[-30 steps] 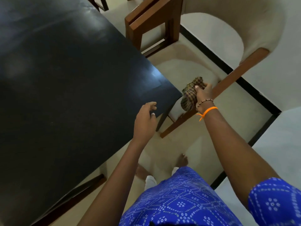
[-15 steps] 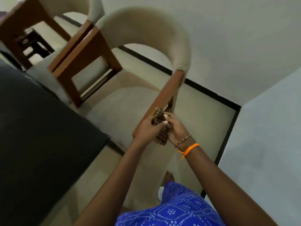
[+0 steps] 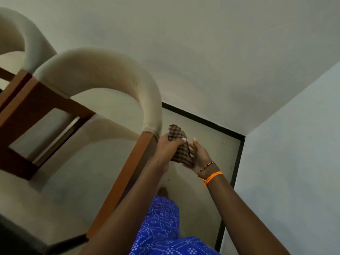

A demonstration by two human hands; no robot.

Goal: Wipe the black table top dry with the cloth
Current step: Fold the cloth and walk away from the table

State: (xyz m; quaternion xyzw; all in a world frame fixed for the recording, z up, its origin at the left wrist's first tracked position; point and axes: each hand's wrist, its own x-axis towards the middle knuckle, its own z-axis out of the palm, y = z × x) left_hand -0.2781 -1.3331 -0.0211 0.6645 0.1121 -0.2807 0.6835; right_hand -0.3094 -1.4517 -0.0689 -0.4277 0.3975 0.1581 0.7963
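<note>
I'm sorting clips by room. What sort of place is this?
Probably a home dining area: cream-upholstered chairs with curved backs and brown wooden frames, a corner of a black table top, and pale floor tiles with black border strips.

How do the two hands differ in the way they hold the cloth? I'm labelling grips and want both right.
The left hand grips the checked cloth from above with fingers curled over it; the right hand lies under it, palm up, fingers more spread. The right wrist wears a bead bracelet and an orange thread; the left wrist is bare. Both touch the cloth, beside the chair.
</note>
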